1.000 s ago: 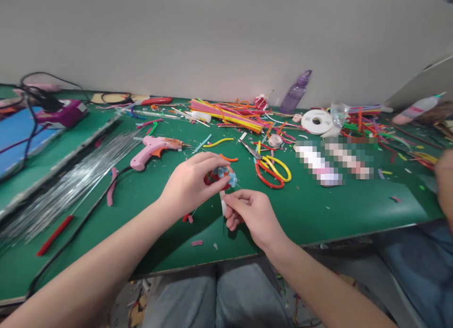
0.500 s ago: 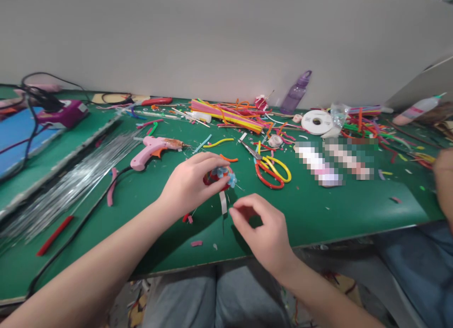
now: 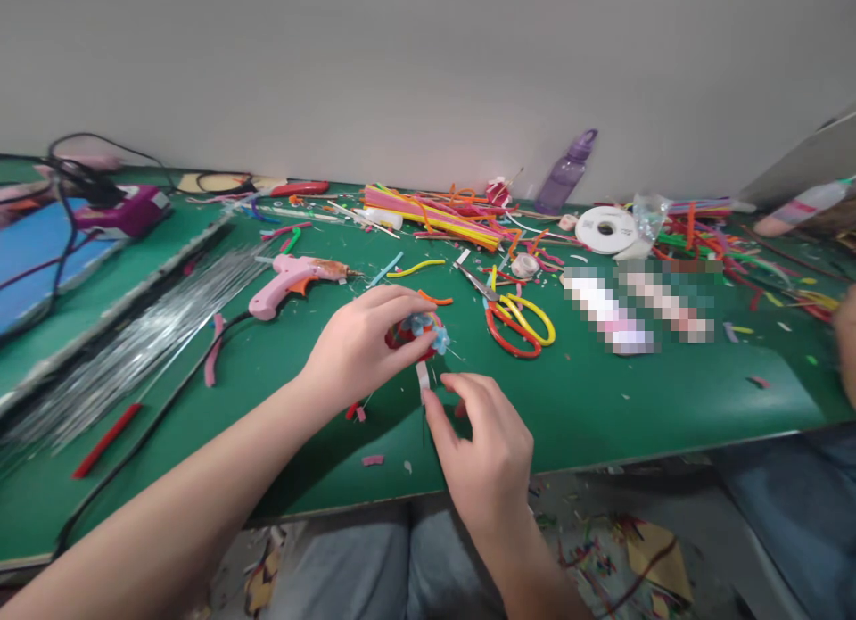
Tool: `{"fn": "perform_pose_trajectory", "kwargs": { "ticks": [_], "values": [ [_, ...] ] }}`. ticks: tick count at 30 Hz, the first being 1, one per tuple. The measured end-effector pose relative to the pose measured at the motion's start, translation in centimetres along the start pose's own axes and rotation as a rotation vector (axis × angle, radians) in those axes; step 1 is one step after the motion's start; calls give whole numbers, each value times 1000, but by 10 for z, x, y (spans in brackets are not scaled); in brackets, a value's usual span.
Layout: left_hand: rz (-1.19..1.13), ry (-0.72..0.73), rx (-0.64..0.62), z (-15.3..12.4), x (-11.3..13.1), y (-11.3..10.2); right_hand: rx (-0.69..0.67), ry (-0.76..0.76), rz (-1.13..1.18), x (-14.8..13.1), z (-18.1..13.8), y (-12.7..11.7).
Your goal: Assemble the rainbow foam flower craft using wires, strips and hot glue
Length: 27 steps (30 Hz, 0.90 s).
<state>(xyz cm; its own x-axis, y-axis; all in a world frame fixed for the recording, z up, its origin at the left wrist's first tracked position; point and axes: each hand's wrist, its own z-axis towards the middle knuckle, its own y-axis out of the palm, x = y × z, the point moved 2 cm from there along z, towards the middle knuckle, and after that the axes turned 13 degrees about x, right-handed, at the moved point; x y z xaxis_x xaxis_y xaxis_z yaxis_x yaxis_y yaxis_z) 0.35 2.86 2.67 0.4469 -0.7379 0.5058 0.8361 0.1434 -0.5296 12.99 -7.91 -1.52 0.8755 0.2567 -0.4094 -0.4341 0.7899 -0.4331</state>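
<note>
One white strip: runs lengthwise from blue flower toward my side
Left hand: fingers pinching the flower
Right hand: nearer, strip just left of parted fingers

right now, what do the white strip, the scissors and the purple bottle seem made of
White strip: pale and matte, perhaps paper or tape. Scissors: grey, faintly shiny blades, likely metal; smooth red and yellow handles, probably plastic. Purple bottle: translucent and tinted, so likely plastic, though glass is possible.
</note>
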Motion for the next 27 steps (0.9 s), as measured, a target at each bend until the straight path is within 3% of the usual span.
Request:
{"fn": "perform_pose_trajectory", "kwargs": {
  "ticks": [8,27],
  "values": [
    [2,8,1,0,0,0,-35,86,-4,-2,6,10],
    [-3,9,6,0,0,1,-63,88,-74,-6,10,13]
  ]
}}
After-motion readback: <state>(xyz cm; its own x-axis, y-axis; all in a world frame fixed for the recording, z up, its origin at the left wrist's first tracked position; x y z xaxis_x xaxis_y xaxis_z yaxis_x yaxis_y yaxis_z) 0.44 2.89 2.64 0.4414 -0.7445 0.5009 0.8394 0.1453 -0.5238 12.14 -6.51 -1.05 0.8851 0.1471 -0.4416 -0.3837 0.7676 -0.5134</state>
